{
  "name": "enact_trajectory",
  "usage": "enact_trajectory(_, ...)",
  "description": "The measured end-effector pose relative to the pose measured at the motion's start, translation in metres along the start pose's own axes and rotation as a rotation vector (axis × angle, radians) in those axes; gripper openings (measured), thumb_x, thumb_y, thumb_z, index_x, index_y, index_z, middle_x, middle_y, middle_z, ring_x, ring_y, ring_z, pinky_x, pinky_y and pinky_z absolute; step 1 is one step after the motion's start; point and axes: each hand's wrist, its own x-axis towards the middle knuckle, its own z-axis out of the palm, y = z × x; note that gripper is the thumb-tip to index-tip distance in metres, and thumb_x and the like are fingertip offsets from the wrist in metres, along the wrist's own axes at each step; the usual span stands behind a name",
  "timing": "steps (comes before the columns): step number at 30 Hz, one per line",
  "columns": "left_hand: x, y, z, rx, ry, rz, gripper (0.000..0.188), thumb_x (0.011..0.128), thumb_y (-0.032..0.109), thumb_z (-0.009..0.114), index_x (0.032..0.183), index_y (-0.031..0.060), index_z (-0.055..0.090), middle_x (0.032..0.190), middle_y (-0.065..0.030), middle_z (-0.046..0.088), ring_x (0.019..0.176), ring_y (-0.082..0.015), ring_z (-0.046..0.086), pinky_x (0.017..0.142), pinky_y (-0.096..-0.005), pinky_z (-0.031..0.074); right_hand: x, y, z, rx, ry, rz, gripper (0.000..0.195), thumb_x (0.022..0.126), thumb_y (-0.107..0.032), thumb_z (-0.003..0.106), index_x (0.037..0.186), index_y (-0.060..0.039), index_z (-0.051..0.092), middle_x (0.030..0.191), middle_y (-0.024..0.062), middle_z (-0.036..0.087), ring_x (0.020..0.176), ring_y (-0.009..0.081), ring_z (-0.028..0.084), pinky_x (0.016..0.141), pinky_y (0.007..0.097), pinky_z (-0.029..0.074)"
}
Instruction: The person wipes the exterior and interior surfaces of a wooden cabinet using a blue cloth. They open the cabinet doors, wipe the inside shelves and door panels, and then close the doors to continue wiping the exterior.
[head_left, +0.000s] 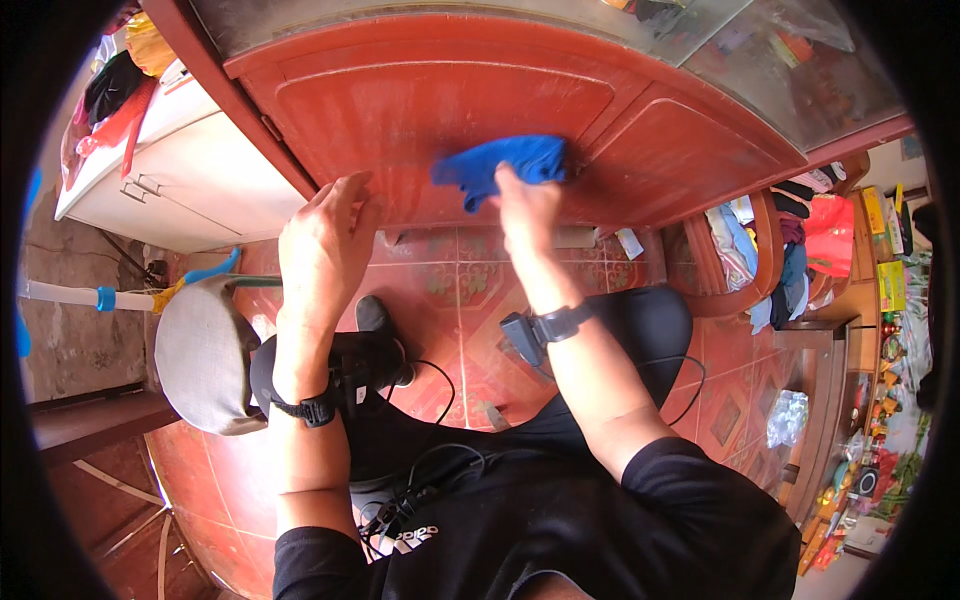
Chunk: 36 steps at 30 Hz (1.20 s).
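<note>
A bunched blue cloth (517, 159) lies against the red wooden cabinet door (442, 97), low on its panel. My right hand (529, 206) grips it, thumb on top; hand and cloth are slightly blurred. In front of the same door's lower left corner is my left hand (326, 232), its fingers curled inward. I see nothing in it, but the inner side of those fingers is hidden, and whether they touch the wood is unclear. Black straps circle both wrists, the right one carrying a small dark device (523, 337).
A grey-covered round seat (202, 356) stands by my left knee. White cabinet (187, 172) is at left, with bags on top. A wooden chair (761, 277) with folded clothes is at right. Black cables (450, 390) loop over my lap. Red patterned tiles (435, 337) cover the floor.
</note>
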Motion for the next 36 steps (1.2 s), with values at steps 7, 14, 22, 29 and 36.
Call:
enact_trajectory(7, 0.005, -0.006, 0.001, 0.044, -0.049, -0.046, 0.026, 0.1, 0.013, 0.069, 0.122, -0.0013, 0.073, 0.102, -0.0155, 0.079, 0.087, -0.0279, 0.08, 0.077, -0.0371, 0.06, 0.028, 0.237, -0.04, 0.275, -0.02, 0.789, 0.046, 0.096, -0.008, 0.072, 0.139, -0.0134, 0.056, 0.139, 0.013, 0.062, 0.122, 0.0359, 0.065, 0.094, 0.0583, 0.062)
enact_trajectory(14, 0.002, -0.004, -0.002, 0.03, -0.072, -0.102, 0.026, 0.098, 0.011, 0.073, 0.122, 0.0009, 0.073, 0.103, -0.0145, 0.079, 0.086, -0.0278, 0.079, 0.075, -0.037, 0.061, 0.04, 0.295, -0.032, 0.559, 0.049, 0.902, 0.048, 0.101, -0.008, 0.068, 0.145, -0.0129, 0.05, 0.155, 0.0124, 0.051, 0.14, 0.0397, 0.053, 0.114, 0.0614, 0.05)
enact_trajectory(22, 0.006, -0.007, 0.008, 0.026, -0.127, -0.088, 0.025, 0.097, 0.01, 0.075, 0.12, 0.0021, 0.074, 0.109, -0.0141, 0.08, 0.092, -0.0284, 0.08, 0.077, -0.038, 0.062, 0.034, 0.305, 0.016, 0.659, -0.089, 0.908, 0.044, 0.102, -0.006, 0.064, 0.143, -0.0157, 0.054, 0.149, 0.0109, 0.059, 0.137, 0.0381, 0.058, 0.113, 0.064, 0.048)
enact_trajectory(29, 0.014, 0.001, 0.018, 0.003, -0.17, -0.083, 0.023, 0.1, 0.008, 0.072, 0.121, -0.0007, 0.072, 0.109, -0.016, 0.079, 0.089, -0.026, 0.079, 0.076, -0.0359, 0.061, 0.065, 0.316, -0.04, 0.684, 0.07, 0.778, 0.043, 0.102, -0.014, 0.07, 0.142, -0.0137, 0.053, 0.141, 0.0118, 0.06, 0.126, 0.0393, 0.062, 0.109, 0.062, 0.052)
enact_trajectory(36, 0.012, 0.003, 0.015, -0.022, -0.155, -0.088, 0.023, 0.099, 0.006, 0.074, 0.121, -0.0008, 0.073, 0.107, -0.0158, 0.079, 0.089, -0.0249, 0.079, 0.076, -0.0355, 0.061, 0.155, 0.317, -0.252, -1.091, -0.078, 0.013, 0.062, 0.101, -0.017, 0.074, 0.153, 0.0015, 0.046, 0.146, 0.0221, 0.061, 0.128, 0.0347, 0.063, 0.111, 0.0444, 0.052)
